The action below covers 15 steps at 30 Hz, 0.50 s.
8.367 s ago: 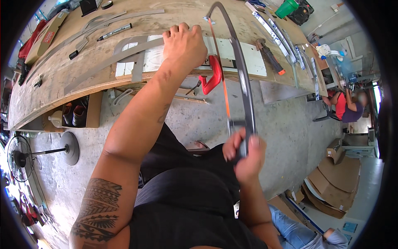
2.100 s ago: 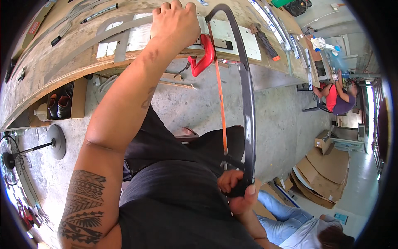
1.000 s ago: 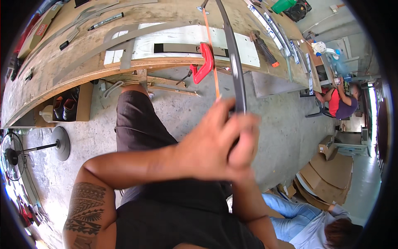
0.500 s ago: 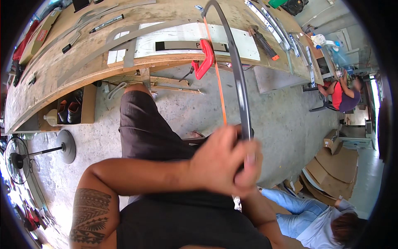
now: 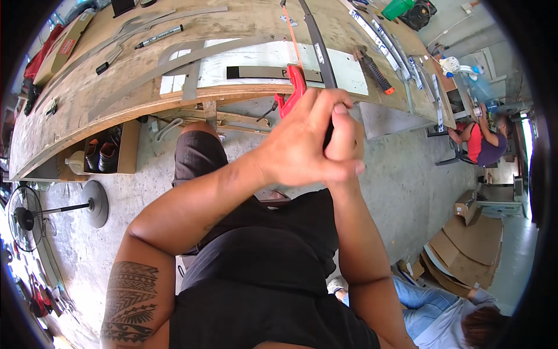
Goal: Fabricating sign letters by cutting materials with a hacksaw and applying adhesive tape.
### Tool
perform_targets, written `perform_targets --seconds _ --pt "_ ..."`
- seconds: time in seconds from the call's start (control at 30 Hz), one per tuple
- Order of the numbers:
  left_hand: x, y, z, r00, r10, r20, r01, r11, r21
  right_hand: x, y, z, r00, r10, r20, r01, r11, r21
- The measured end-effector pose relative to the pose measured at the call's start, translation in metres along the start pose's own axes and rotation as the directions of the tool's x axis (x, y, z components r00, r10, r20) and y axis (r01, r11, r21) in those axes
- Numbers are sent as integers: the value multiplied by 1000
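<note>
Both of my hands are closed together round the handle end of a hacksaw with a black frame (image 5: 318, 49) and a thin orange blade. My left hand (image 5: 293, 142) wraps over the grip, and my right hand (image 5: 350, 142) is pressed against it, partly covered. The handle itself is hidden in the fingers. Beside the blade, a red clamp (image 5: 296, 81) sits at the bench edge over a flat grey metal strip (image 5: 258, 72) with a dark end. Under the strip lies a white board (image 5: 221, 55). The hands are just in front of the clamp.
On the wooden bench (image 5: 131, 81) lie a marker (image 5: 158, 36), long metal strips and a hammer-like tool (image 5: 374, 70) with a black grip. Below stands a box of shoes (image 5: 128, 139); a fan (image 5: 93, 203) is at left. Two people are on the right, near cardboard sheets (image 5: 471, 244).
My joined hands have pushed the hacksaw away from me toward the bench, and my arms have straightened. The view has shifted slightly.
</note>
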<state>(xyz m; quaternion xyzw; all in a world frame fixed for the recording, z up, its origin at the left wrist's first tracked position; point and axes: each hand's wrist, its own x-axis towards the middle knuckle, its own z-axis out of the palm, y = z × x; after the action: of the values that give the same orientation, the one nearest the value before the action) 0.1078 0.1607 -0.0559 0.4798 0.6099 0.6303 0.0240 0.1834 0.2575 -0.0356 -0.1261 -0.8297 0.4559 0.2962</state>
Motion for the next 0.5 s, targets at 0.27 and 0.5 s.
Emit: perform_targets --seconds 0.27,0.5 --pt "-34 35 17 993 61 100 -69 994 82 -66 18 -19 997 -76 10 74 989 131" --pt "-98 99 42 982 -21 187 27 999 -28 -46 26 -12 999 -36 -2 35 990 140"
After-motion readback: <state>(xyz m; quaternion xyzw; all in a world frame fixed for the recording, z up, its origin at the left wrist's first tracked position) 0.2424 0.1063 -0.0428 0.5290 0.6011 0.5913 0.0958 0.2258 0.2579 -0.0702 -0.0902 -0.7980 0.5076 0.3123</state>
